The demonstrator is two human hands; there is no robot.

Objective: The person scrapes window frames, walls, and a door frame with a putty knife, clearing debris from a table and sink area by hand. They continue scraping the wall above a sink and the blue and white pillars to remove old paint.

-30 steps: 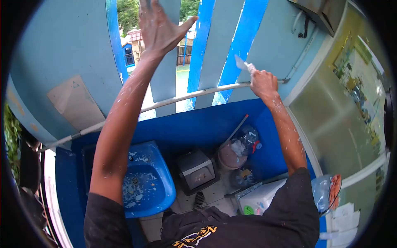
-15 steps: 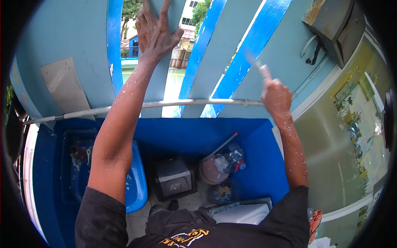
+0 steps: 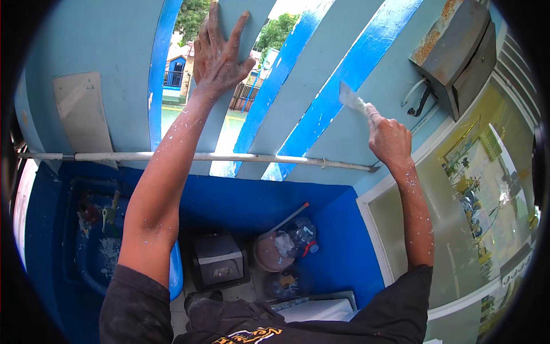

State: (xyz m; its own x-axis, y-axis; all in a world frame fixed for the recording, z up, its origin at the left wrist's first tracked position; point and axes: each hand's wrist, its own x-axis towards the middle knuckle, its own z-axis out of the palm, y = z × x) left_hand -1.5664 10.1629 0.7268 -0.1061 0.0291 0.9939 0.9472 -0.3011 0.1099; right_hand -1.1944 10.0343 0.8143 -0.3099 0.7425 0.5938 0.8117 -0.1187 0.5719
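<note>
My left hand [image 3: 220, 66] lies with its fingers spread against a grey-blue upright slat [image 3: 254, 10] of the wall. White flecks dot both forearms. In my right hand [image 3: 391, 139] the handle of a scraper [image 3: 350, 97] is gripped, its flat blade pointing up and left. The blade overlaps the edge of a bright blue strip [image 3: 372, 49], where pale chipped patches show along the sides. Another blue strip [image 3: 275, 80] runs between my two hands.
A pale pipe [image 3: 246, 156] crosses the wall. Below are a blue basin [image 3: 176, 275], a dark box [image 3: 220, 258], a bucket [image 3: 269, 255] and a clear bottle [image 3: 303, 235]. A rusty metal box [image 3: 452, 49] hangs at upper right, beside a glazed frame [image 3: 372, 229].
The view has turned, so the wall and floor things sit differently. The scraper, blurred before, now shows sharply near the blue strip. My left hand stays on the slat.
</note>
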